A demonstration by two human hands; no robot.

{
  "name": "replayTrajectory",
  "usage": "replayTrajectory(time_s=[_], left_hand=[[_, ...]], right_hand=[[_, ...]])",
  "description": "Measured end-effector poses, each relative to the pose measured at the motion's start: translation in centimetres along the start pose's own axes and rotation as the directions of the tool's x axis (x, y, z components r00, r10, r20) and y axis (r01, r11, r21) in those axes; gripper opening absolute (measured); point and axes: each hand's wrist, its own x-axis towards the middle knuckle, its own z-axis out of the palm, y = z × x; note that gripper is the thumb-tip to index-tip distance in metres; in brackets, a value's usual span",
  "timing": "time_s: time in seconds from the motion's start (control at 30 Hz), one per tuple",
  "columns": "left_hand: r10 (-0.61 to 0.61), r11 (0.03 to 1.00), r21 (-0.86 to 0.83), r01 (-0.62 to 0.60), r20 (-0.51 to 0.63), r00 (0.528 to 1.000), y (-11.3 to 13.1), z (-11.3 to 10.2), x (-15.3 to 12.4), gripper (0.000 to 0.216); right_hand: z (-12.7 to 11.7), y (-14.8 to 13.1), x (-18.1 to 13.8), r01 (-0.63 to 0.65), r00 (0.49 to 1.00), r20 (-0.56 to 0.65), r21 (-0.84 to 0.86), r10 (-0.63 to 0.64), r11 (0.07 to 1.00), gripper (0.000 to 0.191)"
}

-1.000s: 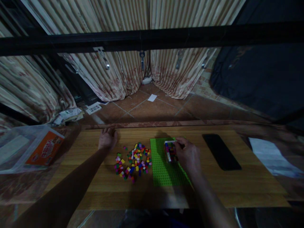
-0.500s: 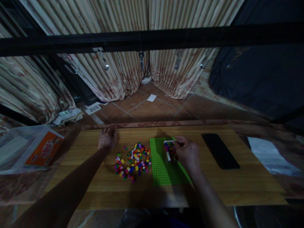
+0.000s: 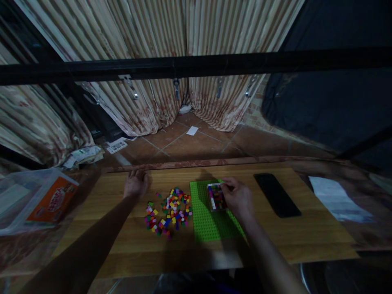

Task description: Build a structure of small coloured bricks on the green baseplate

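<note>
Right hand (image 3: 237,198) stays curled against block stack (image 3: 216,197) on green baseplate (image 3: 208,220), fingertips pinching its far top edge. Left hand (image 3: 134,183) remains flat on table (image 3: 306,232), fingers spread, holding nothing, beside loose bricks (image 3: 170,210). Scene otherwise unchanged; pressing continues.

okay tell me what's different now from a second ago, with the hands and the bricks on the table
Very little. The view has tipped slightly, so everything sits a bit differently in the picture. The right hand has stayed at the small multicoloured block build on the green baseplate, its fingers shifting only slightly at the top edge. The left hand still rests flat on the wooden table. The loose brick pile and black phone have not moved.
</note>
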Motion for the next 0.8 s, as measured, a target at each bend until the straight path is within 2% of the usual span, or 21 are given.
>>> replayTrajectory(time_s=[0.13,0.2,0.3,0.37,0.53,0.7,0.8], left_hand=[[0.019,1.000,0.002,-0.019,-0.004,1.000,0.0,-0.1,0.0,0.037],[0.024,1.000,-0.004,-0.025,-0.008,1.000,0.0,-0.1,0.0,0.036],[0.014,1.000,0.001,-0.014,-0.006,1.000,0.0,-0.1,0.1,0.037],[0.004,1.000,0.011,-0.004,-0.005,1.000,0.0,0.0,0.2,0.038],[-0.010,1.000,0.015,0.010,0.002,1.000,-0.1,0.0,0.3,0.039],[-0.035,0.999,0.007,0.035,0.024,0.999,0.1,-0.2,0.2,0.040],[-0.023,1.000,0.002,0.023,0.025,0.999,0.3,-0.3,0.1,0.041]], right_hand=[[-1.0,0.5,-0.1,0.064,0.984,-0.173,0.074,-0.051,0.995,0.027],[-1.2,0.9,0.2,0.130,0.975,-0.191,0.062,-0.116,0.989,0.030],[-0.6,1.5,1.0,0.248,0.962,-0.126,0.040,-0.242,0.968,0.030],[-0.1,1.9,1.6,0.273,0.961,-0.055,0.037,-0.271,0.961,0.030],[0.9,2.7,2.3,0.243,0.964,0.089,0.088,-0.250,0.966,0.026],[1.2,2.9,2.4,0.157,0.956,0.197,0.292,-0.220,0.943,0.026],[1.2,2.8,2.3,0.108,0.953,0.231,0.337,-0.194,0.935,0.027]])
